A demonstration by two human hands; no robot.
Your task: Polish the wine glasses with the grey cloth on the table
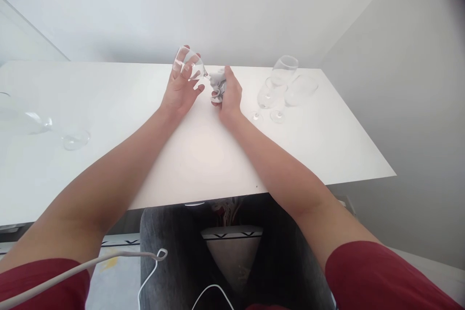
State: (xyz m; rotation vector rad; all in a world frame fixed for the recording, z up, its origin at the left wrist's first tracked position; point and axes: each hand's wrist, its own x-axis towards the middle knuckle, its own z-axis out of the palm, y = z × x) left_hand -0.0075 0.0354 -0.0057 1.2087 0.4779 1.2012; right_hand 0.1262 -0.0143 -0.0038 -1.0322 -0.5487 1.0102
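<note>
Left hand [181, 89] has its fingers curled around the bowl of a wine glass [186, 59], holding it tipped up off the table, rim pointing away and left. Right hand [229, 94] sits just beside it, closed around a bunched grey cloth [218, 79]. The stem runs straight into that cloth, so the foot of the glass is hidden, and I can't tell if the cloth is wrapped around it or just pressed against it. Both hands are over the far middle of the white table [203, 155].

To the right there's a cluster of 3 clear glasses lying on their sides: back glass [285, 67], front glass [269, 91] and outer glass [302, 89]. They overlap, and being see-through on white, it's hard to tell which foot belongs to which.

Way off on the left, a lone glass [34, 123] also lies down, foot toward the middle, its bowl nearly washed out against the tabletop.

A white cable [109, 259] crosses the lap at the bottom, cut off by the frame.
</note>
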